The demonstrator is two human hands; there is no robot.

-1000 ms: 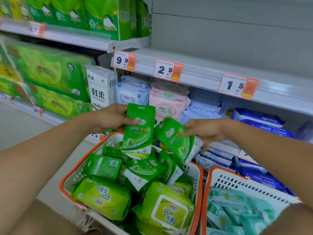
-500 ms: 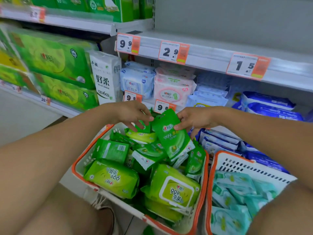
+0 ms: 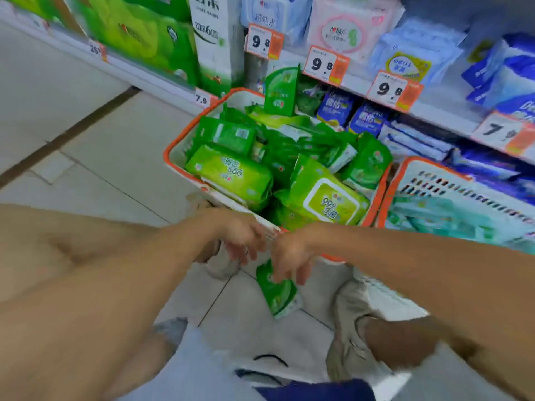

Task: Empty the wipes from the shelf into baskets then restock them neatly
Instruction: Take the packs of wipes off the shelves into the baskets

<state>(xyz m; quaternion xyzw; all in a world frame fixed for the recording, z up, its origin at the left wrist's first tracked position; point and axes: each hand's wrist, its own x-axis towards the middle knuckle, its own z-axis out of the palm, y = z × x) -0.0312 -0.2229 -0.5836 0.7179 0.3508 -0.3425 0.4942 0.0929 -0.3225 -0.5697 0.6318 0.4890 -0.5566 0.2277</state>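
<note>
**Green wipes pack on the floor below both hands, in front of the full basket**

The shelf [image 3: 362, 79] runs across the top of the view, with pale, pink and blue packs on it and orange price tags [image 3: 324, 65] clipped along its edge. On the floor just in front of the shelf stands the orange-rimmed basket [image 3: 173, 146], heaped with green wipes packs [image 3: 228, 172]; one slim green pack [image 3: 280, 91] stands upright at the basket's far edge. Touching the basket's right side is a second basket [image 3: 428, 180] holding teal wipes packs [image 3: 451, 218].

On the near side of the basket both forearms reach in and down. The left hand [image 3: 240, 241] hangs at the basket's near rim, fingers loosely spread, its grip holding nothing. The right hand [image 3: 289, 256] is just beside it, fingers pointing down and relaxed, grip open too. Directly under the right fingertips a single green wipes pack [image 3: 279, 293] lies on the tiled floor, tilted; blur hides whether the fingers touch it. A pale shoe [image 3: 350, 322] stands right of that pack.
</note>
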